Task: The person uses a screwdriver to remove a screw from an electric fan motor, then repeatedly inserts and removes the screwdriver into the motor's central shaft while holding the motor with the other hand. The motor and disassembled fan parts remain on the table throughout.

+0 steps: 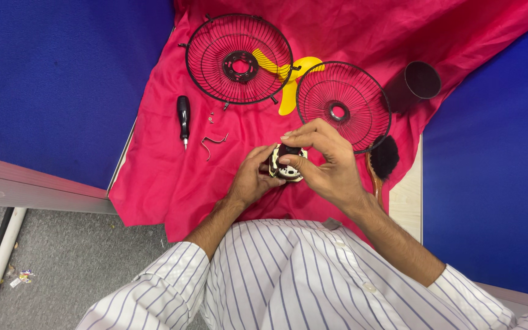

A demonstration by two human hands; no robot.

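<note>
Hands meet at frame centre over a red cloth (172,183): the left hand (253,178) and the right hand (327,160) are both clamped on a small black-and-cream fan motor (286,165). At 12 o'clock lies a round black wire fan guard (238,58); at 1 o'clock a second wire guard (343,105) covers a yellow plastic fan blade (289,91). A black-handled screwdriver (183,120) lies at 10 o'clock, a black bristle brush (385,156) at 3 o'clock, a dark cylindrical housing (421,80) at 2 o'clock.
</note>
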